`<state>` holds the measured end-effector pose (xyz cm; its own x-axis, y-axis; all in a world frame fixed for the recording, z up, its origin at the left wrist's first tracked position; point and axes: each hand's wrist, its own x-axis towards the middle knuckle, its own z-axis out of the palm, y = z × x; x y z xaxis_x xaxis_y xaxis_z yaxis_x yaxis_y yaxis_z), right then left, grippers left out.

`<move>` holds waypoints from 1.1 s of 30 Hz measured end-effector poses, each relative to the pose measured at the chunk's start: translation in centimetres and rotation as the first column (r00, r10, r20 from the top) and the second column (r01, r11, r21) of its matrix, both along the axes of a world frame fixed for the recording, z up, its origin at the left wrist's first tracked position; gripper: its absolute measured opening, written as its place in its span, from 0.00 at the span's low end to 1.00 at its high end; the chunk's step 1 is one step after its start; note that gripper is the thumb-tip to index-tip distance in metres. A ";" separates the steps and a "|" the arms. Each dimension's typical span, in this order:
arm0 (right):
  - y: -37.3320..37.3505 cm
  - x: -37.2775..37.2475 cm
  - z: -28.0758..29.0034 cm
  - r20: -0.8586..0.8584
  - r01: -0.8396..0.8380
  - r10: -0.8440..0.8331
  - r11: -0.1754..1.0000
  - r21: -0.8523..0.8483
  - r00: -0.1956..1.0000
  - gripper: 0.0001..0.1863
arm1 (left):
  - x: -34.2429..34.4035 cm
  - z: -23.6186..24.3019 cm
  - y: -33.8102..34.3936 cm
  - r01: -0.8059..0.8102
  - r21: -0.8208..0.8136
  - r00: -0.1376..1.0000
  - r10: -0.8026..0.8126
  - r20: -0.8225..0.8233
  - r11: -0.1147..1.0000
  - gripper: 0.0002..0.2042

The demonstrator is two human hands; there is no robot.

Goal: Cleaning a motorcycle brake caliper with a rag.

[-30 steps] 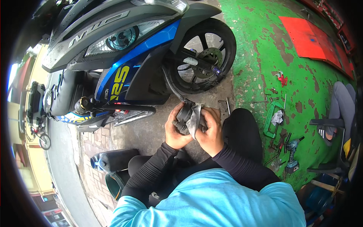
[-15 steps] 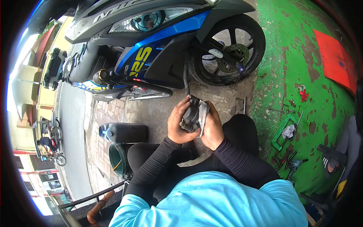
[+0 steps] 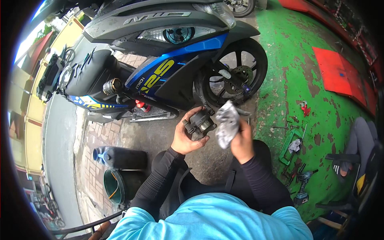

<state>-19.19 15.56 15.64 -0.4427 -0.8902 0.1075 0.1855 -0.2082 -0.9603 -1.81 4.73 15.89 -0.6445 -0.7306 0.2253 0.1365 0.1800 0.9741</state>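
Observation:
My left hand [image 3: 184, 137] is closed around a dark brake caliper [image 3: 201, 121], its fingers behind and thumb along the lower side. The caliper's pale inner pistons face up and right. A black hose [image 3: 199, 89] runs from near its top toward the front wheel [image 3: 262, 66] of a blue and black scooter [image 3: 172, 74]. Just to the right, my right hand [image 3: 243, 145] grips a crumpled, grey-stained white rag [image 3: 228, 126], held apart from the caliper. The rag hides part of the right fingers.
A dark jerrycan [image 3: 128, 159] and a green bucket [image 3: 107, 188] stand at the left. On the green floor at right lie a green C-clamp [image 3: 285, 150], a cordless power tool [image 3: 304, 187] and a red-handled tool [image 3: 305, 110]. Another person's leg [image 3: 353, 144] is at far right.
My right hand has drawn the rag off the caliper and moved right with it. The left hand keeps its hold, and the caliper's inner side now shows. The view has shifted slightly.

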 end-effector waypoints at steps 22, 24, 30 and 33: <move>1.0 1.1 6.2 -0.007 0.341 -0.341 0.940 -0.020 0.940 0.13 | 0.2 5.2 -3.5 0.054 -0.302 0.998 -0.045 0.037 0.952 0.35; 0.8 0.7 7.1 -0.214 0.168 -0.124 0.965 0.201 0.969 0.16 | 0.1 4.8 -3.5 0.051 -0.268 0.998 -0.060 -0.026 0.962 0.35; -1.9 0.5 10.5 -0.482 0.040 0.229 0.873 0.486 0.846 0.16 | -0.2 3.8 -4.4 0.074 -0.435 0.990 -0.118 -0.073 0.897 0.37; -2.5 -0.1 9.9 -0.479 0.058 0.363 0.746 0.663 0.799 0.15 | 0.0 4.5 -4.4 0.108 -0.463 0.994 -0.105 0.031 0.880 0.37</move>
